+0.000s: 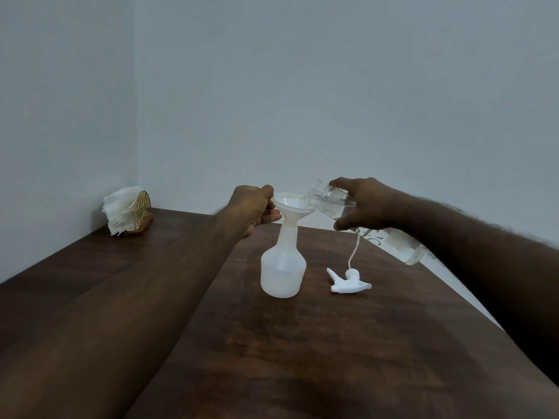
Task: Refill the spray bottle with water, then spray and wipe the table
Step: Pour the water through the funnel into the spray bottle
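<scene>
The table is taking up most of the view, its dark wood carrying everything the job needs and waiting to be sprayed and wiped later.

The right hand is grasping a clear water bottle near its neck, fingers wrapped over the top and thumb underneath. It is tipping the bottle with the mouth down and leftward, the base lifted toward the person, so that water is running out over the funnel. Holding near the neck is probably giving finer control of the pour.

The spray bottle is standing upright near the middle of the table, open at the top. A faint line in its white body is suggesting it is partly filled, so the refill seems to be under way, not finished.

A napkin holder with white napkins is sitting in the far left corner, well apart from the pouring, likely kept dry for the wiping.

The funnel is sitting in the spray bottle's neck. The left hand is pinching its rim from the left, seemingly steadying it so it is not tipping.

The sprayer head is lying on its side just right of the bottle, its tube trailing toward the far edge, near enough to be screwed back on.
</scene>
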{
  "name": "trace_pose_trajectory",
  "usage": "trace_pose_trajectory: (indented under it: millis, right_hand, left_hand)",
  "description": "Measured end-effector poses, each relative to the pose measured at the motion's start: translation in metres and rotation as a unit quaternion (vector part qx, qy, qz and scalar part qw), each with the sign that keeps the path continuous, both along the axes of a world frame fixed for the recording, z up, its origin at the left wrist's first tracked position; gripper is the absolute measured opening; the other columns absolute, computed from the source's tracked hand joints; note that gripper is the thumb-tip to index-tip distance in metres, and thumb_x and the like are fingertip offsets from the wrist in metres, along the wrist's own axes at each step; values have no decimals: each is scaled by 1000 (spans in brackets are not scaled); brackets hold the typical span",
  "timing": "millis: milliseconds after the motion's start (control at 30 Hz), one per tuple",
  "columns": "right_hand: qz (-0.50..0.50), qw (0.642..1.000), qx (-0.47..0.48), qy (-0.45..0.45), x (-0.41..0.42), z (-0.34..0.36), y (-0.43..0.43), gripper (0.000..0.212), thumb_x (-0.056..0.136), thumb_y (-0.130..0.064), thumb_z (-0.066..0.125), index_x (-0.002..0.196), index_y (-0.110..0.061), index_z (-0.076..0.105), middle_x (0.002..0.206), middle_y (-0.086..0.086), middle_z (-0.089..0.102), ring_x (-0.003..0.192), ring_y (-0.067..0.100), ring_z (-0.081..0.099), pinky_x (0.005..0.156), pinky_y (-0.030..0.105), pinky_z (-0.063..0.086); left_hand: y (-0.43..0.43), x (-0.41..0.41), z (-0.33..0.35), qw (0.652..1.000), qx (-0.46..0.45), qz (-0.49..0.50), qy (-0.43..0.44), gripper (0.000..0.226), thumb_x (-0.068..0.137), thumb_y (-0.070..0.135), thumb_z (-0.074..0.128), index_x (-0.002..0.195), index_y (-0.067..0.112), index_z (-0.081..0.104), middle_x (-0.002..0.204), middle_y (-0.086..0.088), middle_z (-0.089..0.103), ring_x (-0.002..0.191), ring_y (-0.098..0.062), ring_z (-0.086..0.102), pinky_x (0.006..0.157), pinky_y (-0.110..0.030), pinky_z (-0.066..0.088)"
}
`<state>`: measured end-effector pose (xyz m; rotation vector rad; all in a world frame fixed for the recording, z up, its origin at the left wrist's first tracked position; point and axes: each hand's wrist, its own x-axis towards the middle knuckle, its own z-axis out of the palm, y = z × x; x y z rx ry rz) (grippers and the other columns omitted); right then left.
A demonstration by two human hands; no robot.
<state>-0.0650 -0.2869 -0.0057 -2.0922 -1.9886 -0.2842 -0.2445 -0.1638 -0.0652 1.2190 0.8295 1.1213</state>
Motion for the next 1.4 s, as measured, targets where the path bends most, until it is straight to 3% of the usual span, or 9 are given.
trace_pose_trajectory:
  millis: [300,800,1167,1300,1400]
  right_hand:
    - [-2,1000,-7,-22,1,2,3,84,73,-29,82,146,-23,40,107,-1,56,96,20,53,88,35,51]
    - [0,1000,-9,-24,0,6,4,83,74,-28,82,146,-24,40,102,-4,52,94,19,53,84,33,50]
    - [3,999,-8,-35,2,6,6,83,74,-28,81,146,-23,40,119,4,61,96,17,49,87,31,47]
    - [3,999,-9,-33,0,6,6,82,74,-27,81,145,-23,41,103,-2,54,95,18,50,85,31,47]
    - [3,999,-11,-35,0,7,7,82,74,-28,81,145,-24,41,101,-5,51,95,19,51,85,31,48]
  left_hand:
    - [0,1,1,1000,9,-5,-4,9,90,4,51,93,-2,56,79,-12,54,64,-22,58,49,-23,56]
    - [0,2,3,1000,9,-1,3,8,89,4,51,92,-2,55,82,-14,53,64,-23,57,49,-24,56]
    - [3,3,3,1000,11,3,11,7,88,3,51,89,-2,56,80,-14,54,63,-23,58,49,-25,57]
    - [3,2,3,1000,15,4,17,7,88,3,50,87,-2,56,77,-13,53,61,-22,57,56,-28,59]
    - [3,2,4,1000,19,3,21,7,88,3,50,88,-1,55,75,-12,53,61,-22,57,58,-30,59]
